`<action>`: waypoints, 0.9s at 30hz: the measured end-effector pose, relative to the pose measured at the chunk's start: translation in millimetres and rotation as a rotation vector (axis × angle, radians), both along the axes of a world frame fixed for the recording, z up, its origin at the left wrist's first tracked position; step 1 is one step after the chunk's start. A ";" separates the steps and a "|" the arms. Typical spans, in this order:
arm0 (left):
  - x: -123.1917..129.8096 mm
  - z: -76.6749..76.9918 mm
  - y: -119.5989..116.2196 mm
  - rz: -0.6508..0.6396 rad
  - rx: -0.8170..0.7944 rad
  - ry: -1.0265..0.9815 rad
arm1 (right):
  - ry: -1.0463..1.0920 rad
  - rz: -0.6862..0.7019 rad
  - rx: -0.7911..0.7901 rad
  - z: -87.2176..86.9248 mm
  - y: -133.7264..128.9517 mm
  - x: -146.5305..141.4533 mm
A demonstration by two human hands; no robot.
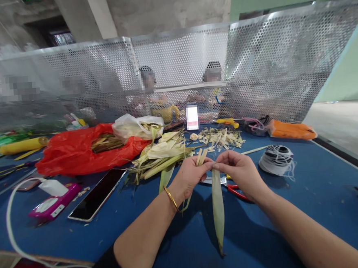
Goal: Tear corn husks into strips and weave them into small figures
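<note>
A pale green corn husk (219, 213) hangs point down below my two hands, which meet at its top end. My left hand (191, 174) is closed on a small bundle of husk strips (202, 156) that stick up above the fingers. With thumb and fingers pinched, my right hand (235, 167) grips the upper end of the hanging husk. Red-handled scissors (238, 193) lie on the table beneath my hands, partly hidden by them and by the husk. Beyond my left hand is a pile of corn husks (160, 155).
A blue table (321, 205) bears a phone (98, 195), a purple power strip (55, 203) with a white cable, and a red plastic bag (66, 152) of husks. Husk scraps (220, 138) and a string spool (276, 162) lie farther back. A perforated metal screen (182, 52) borders the table; people sit behind it.
</note>
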State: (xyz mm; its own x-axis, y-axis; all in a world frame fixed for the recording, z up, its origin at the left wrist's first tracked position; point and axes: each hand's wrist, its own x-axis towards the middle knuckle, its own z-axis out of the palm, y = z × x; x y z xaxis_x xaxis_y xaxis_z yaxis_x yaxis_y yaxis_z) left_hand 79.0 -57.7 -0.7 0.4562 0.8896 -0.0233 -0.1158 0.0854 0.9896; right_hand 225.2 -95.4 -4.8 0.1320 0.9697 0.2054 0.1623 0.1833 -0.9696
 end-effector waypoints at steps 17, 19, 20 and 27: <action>4.1 -6.0 -1.0 0.076 0.030 0.004 | -0.113 -0.050 0.072 -7.2 1.6 1.3; 4.5 -6.8 -1.2 0.078 0.046 0.011 | -0.111 -0.053 0.069 -7.3 1.8 1.3; 4.6 -7.0 -1.3 0.081 0.060 0.020 | -0.095 -0.050 0.063 -6.6 1.8 1.0; 2.6 -9.3 0.4 0.139 0.202 0.119 | 0.161 0.047 -0.083 -1.3 0.6 -3.6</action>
State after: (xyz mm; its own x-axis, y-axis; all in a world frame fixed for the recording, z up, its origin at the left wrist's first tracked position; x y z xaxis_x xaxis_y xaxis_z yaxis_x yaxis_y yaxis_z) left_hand 81.6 -57.3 -10.0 0.3339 0.9356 0.1147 0.0055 -0.1236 0.9923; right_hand 221.6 -94.8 -6.0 0.1104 0.9884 0.1040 -0.0035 0.1050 -0.9945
